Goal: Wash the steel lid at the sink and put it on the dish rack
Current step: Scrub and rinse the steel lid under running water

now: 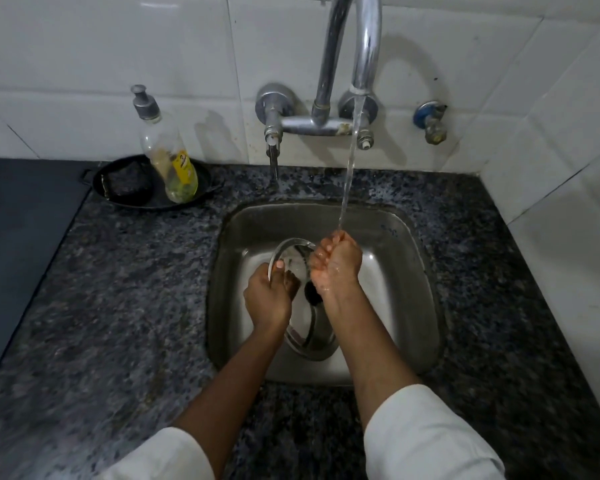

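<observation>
Your left hand [269, 299] is pinching the steel lid [293, 258] by its rim over the sink [402, 237], right hand [336, 261] cupped, empty, under the stream — thin, stiff, probably slippery wet — so keep gripping the edge.

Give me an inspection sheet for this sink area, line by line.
Surface: dark speckled granite counter around a steel sink.
Job's things: steel lid held on edge inside the sink; tap running.
Clutter: soap bottle standing in a black pan with a dark scrubber.
Grippers: left hand grips the lid's rim; right hand cupped under the water stream, beside the lid.
Cables: nothing seen.
Surroundings: white wall tiles, a small blue-handled valve; no dish rack in view.
</observation>
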